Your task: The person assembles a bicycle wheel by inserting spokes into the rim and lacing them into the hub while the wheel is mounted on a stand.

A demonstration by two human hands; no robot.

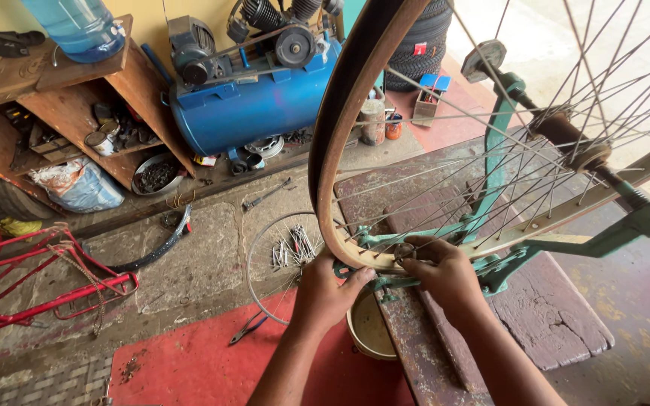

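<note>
Red frame [47, 289] on floor at 9 o'clock, blue compressor [253, 94] at 11. Spare rim [283, 252] flat on the floor, just left of centre. Left hand [327, 292] at 6 o'clock, fingers curled onto the bottom edge of the wheel rim [340, 120], which stands upright in the green truing stand [626, 229]. Right hand [445, 272] just beside it, pinching a spoke nipple [404, 252] at the rim; grip closed.

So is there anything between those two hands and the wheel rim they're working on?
Nothing visible. The left hand and the right hand both rest right on the bottom of the wheel rim, which sits in a green stand. The spokes fan out above the fingers, not across them.
</note>
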